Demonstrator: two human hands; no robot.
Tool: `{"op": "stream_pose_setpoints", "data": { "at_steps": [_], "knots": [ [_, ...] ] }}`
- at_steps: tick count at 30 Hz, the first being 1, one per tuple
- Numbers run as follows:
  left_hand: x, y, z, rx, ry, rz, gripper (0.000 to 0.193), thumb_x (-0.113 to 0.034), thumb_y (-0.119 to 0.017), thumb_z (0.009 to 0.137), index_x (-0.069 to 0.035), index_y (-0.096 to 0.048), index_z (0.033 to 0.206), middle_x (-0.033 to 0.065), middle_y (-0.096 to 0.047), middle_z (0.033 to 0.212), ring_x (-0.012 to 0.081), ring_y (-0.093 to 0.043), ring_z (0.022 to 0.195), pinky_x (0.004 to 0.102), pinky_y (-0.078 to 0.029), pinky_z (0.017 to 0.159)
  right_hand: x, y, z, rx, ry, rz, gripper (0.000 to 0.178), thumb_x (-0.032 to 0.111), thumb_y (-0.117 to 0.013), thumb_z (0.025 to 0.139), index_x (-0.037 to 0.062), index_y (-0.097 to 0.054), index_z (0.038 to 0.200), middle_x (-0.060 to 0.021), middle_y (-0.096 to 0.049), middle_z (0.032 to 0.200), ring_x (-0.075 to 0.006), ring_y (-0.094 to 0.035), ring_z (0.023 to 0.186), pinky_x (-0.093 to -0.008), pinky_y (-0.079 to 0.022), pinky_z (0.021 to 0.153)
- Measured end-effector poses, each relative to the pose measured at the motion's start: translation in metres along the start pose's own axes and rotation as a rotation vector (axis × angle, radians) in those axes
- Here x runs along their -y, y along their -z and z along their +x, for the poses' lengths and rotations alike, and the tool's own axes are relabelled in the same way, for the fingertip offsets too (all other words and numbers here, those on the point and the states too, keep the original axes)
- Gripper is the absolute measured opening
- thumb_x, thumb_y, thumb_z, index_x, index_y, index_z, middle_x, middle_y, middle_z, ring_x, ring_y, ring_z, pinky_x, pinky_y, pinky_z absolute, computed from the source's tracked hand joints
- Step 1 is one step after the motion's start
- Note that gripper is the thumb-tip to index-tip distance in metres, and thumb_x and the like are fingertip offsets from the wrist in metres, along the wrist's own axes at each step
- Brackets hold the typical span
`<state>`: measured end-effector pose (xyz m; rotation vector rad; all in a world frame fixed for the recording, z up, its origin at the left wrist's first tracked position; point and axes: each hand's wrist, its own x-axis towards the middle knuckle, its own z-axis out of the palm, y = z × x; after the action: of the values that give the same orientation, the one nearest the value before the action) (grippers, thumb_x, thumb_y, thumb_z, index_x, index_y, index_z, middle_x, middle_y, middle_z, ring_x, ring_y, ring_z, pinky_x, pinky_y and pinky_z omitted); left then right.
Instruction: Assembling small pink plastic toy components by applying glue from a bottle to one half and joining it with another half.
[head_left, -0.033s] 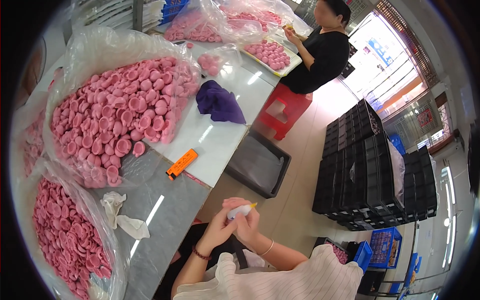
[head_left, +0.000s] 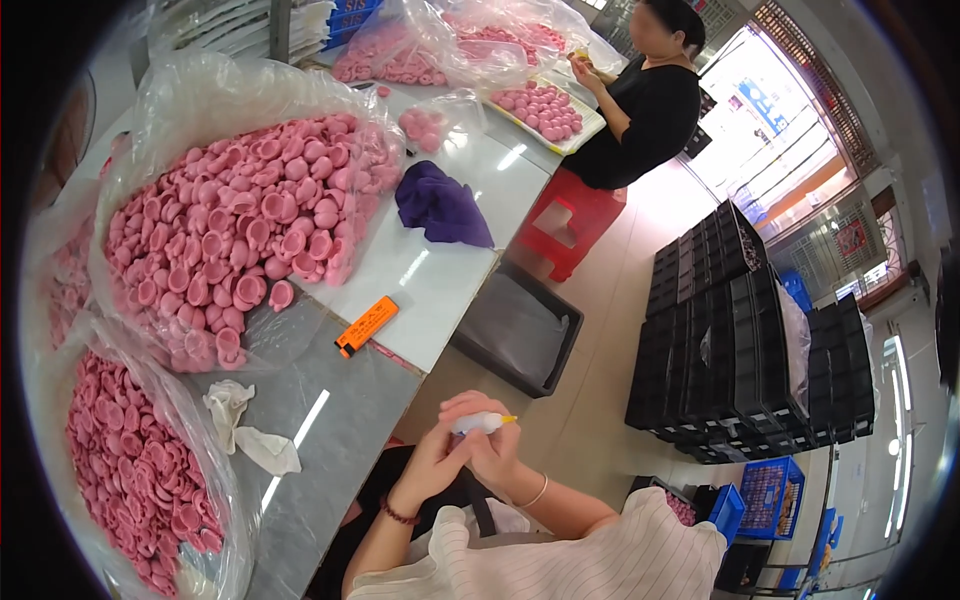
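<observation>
In front of my body, off the table's edge, my two hands are pressed together. A small white squeeze bottle (head_left: 480, 423) with a yellow pointed tip lies in my right hand (head_left: 494, 455), whose fingers curl round it; the tip points right. My left hand (head_left: 438, 463) is closed against the right one, and whatever it holds is hidden. To the left on the grey tabletop are an orange box cutter (head_left: 366, 326) and a crumpled white cloth (head_left: 266, 451). Large clear bags of pink dome-shaped pieces (head_left: 215, 235) and pink shell pieces (head_left: 140, 465) stand beyond.
A purple cloth (head_left: 440, 203) lies farther up the table. A black bin (head_left: 520, 330) stands on the floor beside it. Across the aisle are stacked black crates (head_left: 715, 350). A co-worker (head_left: 640, 110) sits by a red stool (head_left: 570, 220) and a tray of pink balls (head_left: 595, 120).
The bottle's yellow tip has dipped slightly and lies a little flatter. Both hands keep nearly the same place and grip.
</observation>
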<state>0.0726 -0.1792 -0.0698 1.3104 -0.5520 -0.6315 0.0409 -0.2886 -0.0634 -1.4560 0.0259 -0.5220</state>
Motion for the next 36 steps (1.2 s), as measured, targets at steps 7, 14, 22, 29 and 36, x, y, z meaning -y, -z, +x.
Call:
{"op": "stream_pose_setpoints", "data": {
  "at_steps": [7,14,22,29,36],
  "knots": [
    [-0.029,0.026,-0.127,-0.158,0.254,-0.320,0.012,-0.010,-0.044,0.081,-0.002,-0.048,0.089,0.0027,-0.051,0.076,0.0071,-0.046,0.067,0.0182,-0.036,0.060,0.059,-0.074,0.048,0.497,-0.089,0.359,0.041,0.026,-0.048,0.086,-0.0007,-0.033,0.112,-0.0109,-0.054,0.077,-0.0128,-0.049,0.068,-0.0243,-0.040,0.057],
    [-0.111,0.030,-0.174,-0.606,0.024,-0.218,0.014,0.000,-0.057,0.062,-0.005,-0.044,0.066,0.0111,-0.057,0.072,0.0078,-0.044,0.053,0.0151,-0.033,0.051,0.063,-0.137,0.031,0.689,-0.176,0.480,0.042,0.026,-0.048,0.085,0.0052,-0.021,0.110,-0.0116,-0.052,0.079,-0.0134,-0.050,0.069,-0.0257,-0.039,0.061],
    [-0.102,0.057,-0.152,-1.210,-0.271,-0.028,0.043,-0.006,-0.059,0.071,0.000,-0.045,0.111,0.0002,-0.045,0.083,0.0021,-0.040,0.063,0.0119,-0.028,0.051,0.061,-0.165,0.004,0.917,-0.257,0.658,0.041,0.025,-0.046,0.087,0.0045,-0.022,0.112,-0.0124,-0.053,0.087,-0.0154,-0.052,0.079,-0.0261,-0.041,0.064],
    [-0.071,0.071,-0.174,-1.048,-0.320,-0.180,0.045,-0.010,-0.060,0.076,0.002,-0.041,0.115,0.0005,-0.048,0.084,0.0047,-0.045,0.069,0.0138,-0.035,0.058,0.049,-0.176,-0.016,0.894,-0.206,0.615,0.039,0.018,-0.045,0.087,0.0027,-0.022,0.114,-0.0121,-0.051,0.089,-0.0156,-0.052,0.079,-0.0286,-0.044,0.071],
    [-0.083,0.065,-0.162,-1.134,-0.149,-0.066,0.041,0.006,-0.052,0.070,0.008,-0.047,0.111,0.0154,-0.051,0.109,0.0195,-0.051,0.098,0.0298,-0.040,0.085,0.042,-0.168,-0.008,0.814,-0.222,0.611,0.043,0.008,-0.045,0.084,0.0045,-0.016,0.116,-0.0190,-0.053,0.092,-0.0209,-0.056,0.082,-0.0320,-0.046,0.072]
  ]
}}
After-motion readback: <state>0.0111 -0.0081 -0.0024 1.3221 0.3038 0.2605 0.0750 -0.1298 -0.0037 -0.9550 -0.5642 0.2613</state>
